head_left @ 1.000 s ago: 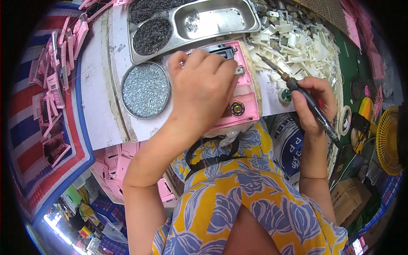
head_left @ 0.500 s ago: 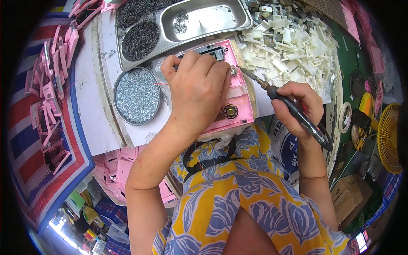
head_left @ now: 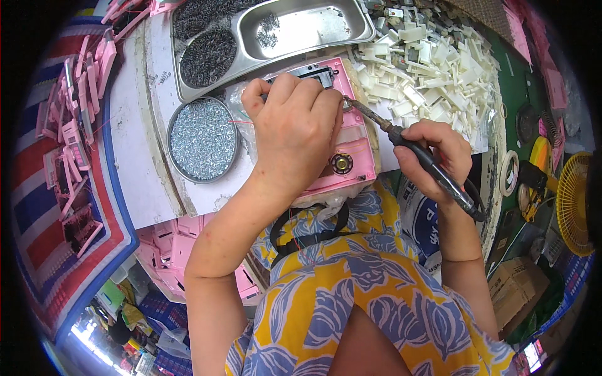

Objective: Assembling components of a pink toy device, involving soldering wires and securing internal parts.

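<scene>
An open pink plastic casing (head_left: 359,141) lies on the work surface in front of me. It has a black part (head_left: 321,74) along its far side and a small round gold-centred part (head_left: 342,164) near its lower right. Over the casing's left part, my left hand (head_left: 291,122) is bent with fingers curled down; whatever the fingertips hold is hidden beneath them. In my right hand (head_left: 448,150) is a black-handled soldering iron (head_left: 429,165), gripped like a pen. Its tip reaches the casing close to my left fingers, by a small metal piece; whether they touch is unclear.
A metal tray (head_left: 307,28) of dark springs and small pieces stands at the back. Left of my hand sits a round dish of silvery screws (head_left: 204,139). White plastic parts (head_left: 433,69) pile up at far right. Pink parts (head_left: 75,138) lie on a striped cloth.
My right hand has moved slightly left, bringing the soldering iron's tip closer to my left fingers and over the casing. The left hand has hardly moved.
</scene>
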Available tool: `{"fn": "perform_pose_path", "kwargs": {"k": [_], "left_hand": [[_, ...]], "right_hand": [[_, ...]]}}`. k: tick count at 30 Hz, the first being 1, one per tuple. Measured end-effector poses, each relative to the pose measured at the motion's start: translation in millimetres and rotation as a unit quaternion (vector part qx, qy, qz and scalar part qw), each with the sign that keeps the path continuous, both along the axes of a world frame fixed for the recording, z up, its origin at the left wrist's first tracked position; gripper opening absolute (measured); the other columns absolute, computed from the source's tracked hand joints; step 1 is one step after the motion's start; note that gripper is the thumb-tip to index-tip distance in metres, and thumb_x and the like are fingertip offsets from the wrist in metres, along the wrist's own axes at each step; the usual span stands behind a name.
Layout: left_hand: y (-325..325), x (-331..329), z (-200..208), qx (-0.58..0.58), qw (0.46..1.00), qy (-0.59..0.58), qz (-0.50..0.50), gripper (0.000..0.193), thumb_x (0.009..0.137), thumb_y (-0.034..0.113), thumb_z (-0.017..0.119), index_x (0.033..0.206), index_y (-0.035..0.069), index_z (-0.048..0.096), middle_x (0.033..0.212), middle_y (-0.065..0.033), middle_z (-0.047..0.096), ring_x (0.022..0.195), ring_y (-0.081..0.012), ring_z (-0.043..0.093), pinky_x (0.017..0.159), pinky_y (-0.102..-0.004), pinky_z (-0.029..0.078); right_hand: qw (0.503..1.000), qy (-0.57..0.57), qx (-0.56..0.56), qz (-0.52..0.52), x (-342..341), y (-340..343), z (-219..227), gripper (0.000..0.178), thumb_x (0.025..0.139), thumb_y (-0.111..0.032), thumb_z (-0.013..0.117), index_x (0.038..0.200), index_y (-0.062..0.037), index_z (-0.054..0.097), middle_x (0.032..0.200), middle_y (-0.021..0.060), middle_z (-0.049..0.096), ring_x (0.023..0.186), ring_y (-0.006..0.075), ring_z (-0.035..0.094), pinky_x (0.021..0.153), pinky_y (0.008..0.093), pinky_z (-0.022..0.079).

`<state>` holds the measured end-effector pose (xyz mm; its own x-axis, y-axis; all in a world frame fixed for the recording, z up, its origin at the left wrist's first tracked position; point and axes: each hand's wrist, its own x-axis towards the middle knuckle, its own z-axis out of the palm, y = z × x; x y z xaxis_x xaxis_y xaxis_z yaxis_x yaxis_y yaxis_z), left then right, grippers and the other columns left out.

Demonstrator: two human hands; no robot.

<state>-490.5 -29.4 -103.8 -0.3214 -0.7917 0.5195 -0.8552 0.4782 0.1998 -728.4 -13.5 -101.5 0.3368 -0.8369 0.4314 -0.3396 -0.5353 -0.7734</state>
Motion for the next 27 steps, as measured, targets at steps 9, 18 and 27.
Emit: {"fn": "perform_pose_path", "kwargs": {"k": [9, 18, 27], "left_hand": [[0, 1, -1, -0.003, 1.000, -0.005, 0.001, 0.011, 0.078, 0.017, 0.079, 0.084, 0.016, 0.069, 0.079, 0.0024, 0.060, 0.080, -0.0186, 0.057, 0.083, -0.0393, 0.033], [0, 0, -1, -0.008, 1.000, 0.001, -0.001, 0.012, 0.078, 0.018, 0.079, 0.084, 0.016, 0.069, 0.079, 0.0026, 0.059, 0.079, -0.0187, 0.056, 0.083, -0.0395, 0.033], [7, 7, 15, 0.023, 1.000, 0.016, -0.010, 0.019, 0.077, 0.025, 0.081, 0.090, 0.016, 0.071, 0.090, 0.0017, 0.064, 0.089, -0.0190, 0.058, 0.089, -0.0402, 0.033]], "right_hand": [[0.999, -0.031, 0.026, -0.032, -10, 8, -2, 0.028, 0.077, -0.007, 0.084, 0.100, -0.0033, 0.068, 0.075, 0.0020, 0.067, 0.056, 0.0064, 0.053, 0.051, 0.0212, 0.039], [0.998, -0.038, 0.028, -0.030, -9, 5, -1, 0.028, 0.079, -0.006, 0.083, 0.101, -0.0027, 0.068, 0.075, 0.0020, 0.067, 0.057, 0.0051, 0.052, 0.052, 0.0208, 0.038], [0.997, -0.037, 0.037, -0.052, -12, 6, 2, 0.027, 0.079, -0.005, 0.082, 0.102, -0.0021, 0.067, 0.076, 0.0021, 0.066, 0.060, 0.0058, 0.053, 0.054, 0.0212, 0.039]]}}
